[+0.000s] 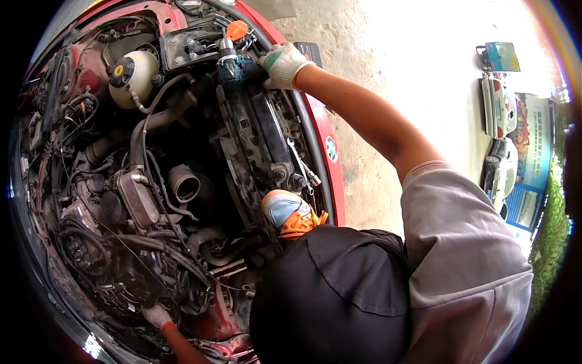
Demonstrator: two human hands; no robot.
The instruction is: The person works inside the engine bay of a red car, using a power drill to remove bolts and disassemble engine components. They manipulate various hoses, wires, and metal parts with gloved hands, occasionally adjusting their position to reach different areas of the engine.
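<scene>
My right hand (284, 65), in a white knit glove, is closed around a teal cordless drill (233, 74) at the top front of an open engine bay; its chuck points up beside an orange plastic piece (236, 30). My left hand (156, 316), also gloved, reaches into the engine (127, 279) at the lower left, its fingertips hidden among dark parts and hoses. Metal wrenches (297, 158) and a socket tool (313, 180) lie along the front crossmember (260, 121). My blue-and-orange shoe (285, 212) rests near that crossmember, below my black-clad leg.
A pale coolant reservoir (136, 82), an open round duct (185, 185) and many hoses fill the bay. The red bumper edge (333, 194) borders it on the right. Beyond are a concrete floor (357, 158), parked cars (497, 109), a printed banner (527, 158) and greenery at the far edge.
</scene>
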